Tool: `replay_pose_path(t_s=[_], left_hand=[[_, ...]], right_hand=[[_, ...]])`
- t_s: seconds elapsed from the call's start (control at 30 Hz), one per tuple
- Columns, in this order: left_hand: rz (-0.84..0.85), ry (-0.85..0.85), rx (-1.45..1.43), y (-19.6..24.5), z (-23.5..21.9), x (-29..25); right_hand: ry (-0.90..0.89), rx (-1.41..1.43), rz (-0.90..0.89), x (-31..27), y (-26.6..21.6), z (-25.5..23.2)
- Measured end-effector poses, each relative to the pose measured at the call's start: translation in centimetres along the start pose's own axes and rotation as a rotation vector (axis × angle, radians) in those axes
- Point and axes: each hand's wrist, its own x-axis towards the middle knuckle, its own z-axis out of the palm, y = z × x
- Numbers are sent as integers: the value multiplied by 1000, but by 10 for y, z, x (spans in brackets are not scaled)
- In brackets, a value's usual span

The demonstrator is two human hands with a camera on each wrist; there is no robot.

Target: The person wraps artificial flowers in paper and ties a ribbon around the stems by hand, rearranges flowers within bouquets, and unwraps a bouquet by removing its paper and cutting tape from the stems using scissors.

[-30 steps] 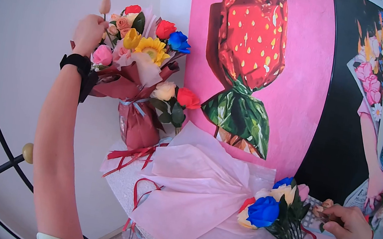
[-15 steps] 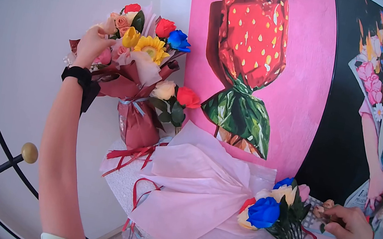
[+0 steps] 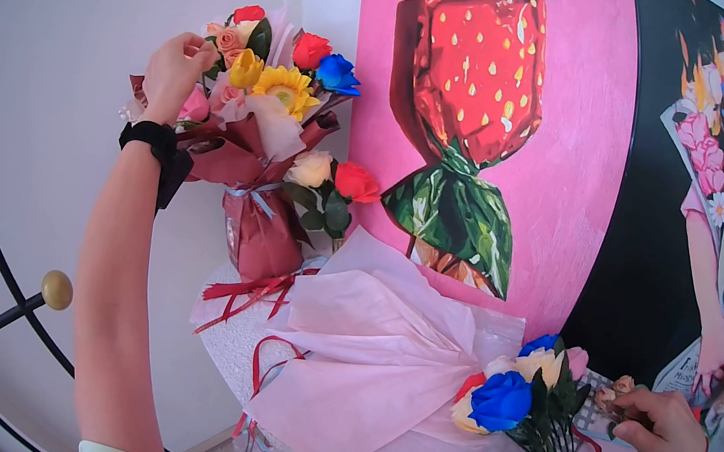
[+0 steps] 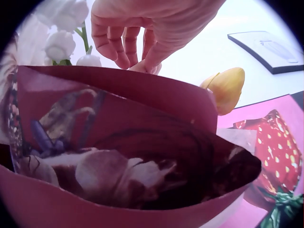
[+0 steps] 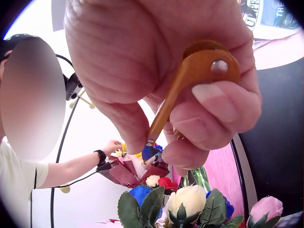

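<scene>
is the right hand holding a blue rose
No, the right hand grips an orange-handled tool; the blue rose lies beside it.

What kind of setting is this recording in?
Likely a small florist's or flower-craft corner: a wrapped bouquet stands upright by the wall, loose roses lie on pink wrapping paper with ribbon, and a strawberry painting leans behind them.
</scene>
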Motion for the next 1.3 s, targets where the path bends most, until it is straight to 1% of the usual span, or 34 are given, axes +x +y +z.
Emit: replay_pose_path(t_s=[0.1, 0.17, 0.2, 0.27, 0.3, 0.37, 0.4, 0.47, 0.5, 0.57, 0.6, 0.67, 0.7, 0.77, 0.8, 0.87, 0.9, 0.97, 1.0, 1.07, 1.1, 1.13, 1.2, 1.23, 1.27, 1.3], left_hand=[[-16, -18, -33, 3, -2, 0], [-12, 40, 55, 7, -3, -3], [-11, 40, 55, 5, 0, -3], [80, 116, 106, -3, 8, -3], [80, 117, 107, -2, 7, -4], [149, 88, 136, -2, 4, -6], [149, 89, 137, -3, 1, -4], [17, -61, 96, -5, -5, 1], [19, -61, 94, -9, -4, 3], [4, 62, 76, -13, -2, 3], [6, 62, 76, -14, 0, 1], [101, 267, 48, -8, 6, -6], [102, 266, 48, -3, 5, -7], [190, 372, -192, 13, -1, -11], [189, 372, -192, 23, -6, -14], [292, 387, -526, 44, -18, -19], [293, 387, -525, 56, -23, -23], [491, 225, -547, 75, -31, -33], [492, 223, -547, 81, -33, -36], [440, 33, -75, 89, -36, -41], [368, -18, 11, 93, -39, -45], [373, -16, 9, 90, -38, -46], [421, -136, 154, 78, -31, -46], [410, -189, 164, 76, -31, -46], [411, -187, 163, 72, -29, -44], [377, -187, 116, 65, -26, -42]], right_hand=[[0, -7, 1, 0, 0, 0], [4, -17, -5, 0, 1, 0], [16, -13, -21, 0, 2, 1], [30, -6, -37, -1, 2, 1], [25, -12, -34, 0, 1, 1], [18, -18, -34, 1, -1, 1], [9, -15, -27, 0, -2, 0], [1, -12, -19, 0, -2, 0], [7, -17, -25, -1, -1, -1], [14, -20, -30, -1, 0, -1], [18, -23, -33, -1, 1, -1], [24, -23, -34, -1, 1, -1], [20, -21, -30, -1, 0, -1], [15, -21, -27, -1, 0, -1], [14, -22, -29, -1, 0, -1], [13, -24, -33, -1, 0, -1], [12, -25, -31, -1, 0, -1], [11, -25, -29, -1, 0, -1], [13, -20, -35, -1, 1, -1], [11, -14, -43, -1, 1, -2], [15, -10, -43, -2, 0, -2], [22, -6, -42, -3, -1, -3], [19, -1, -37, -3, -4, -5], [7, 1, -36, -3, -5, -6], [9, 1, -37, -3, -4, -5], [15, 2, -55, -3, -2, -4]])
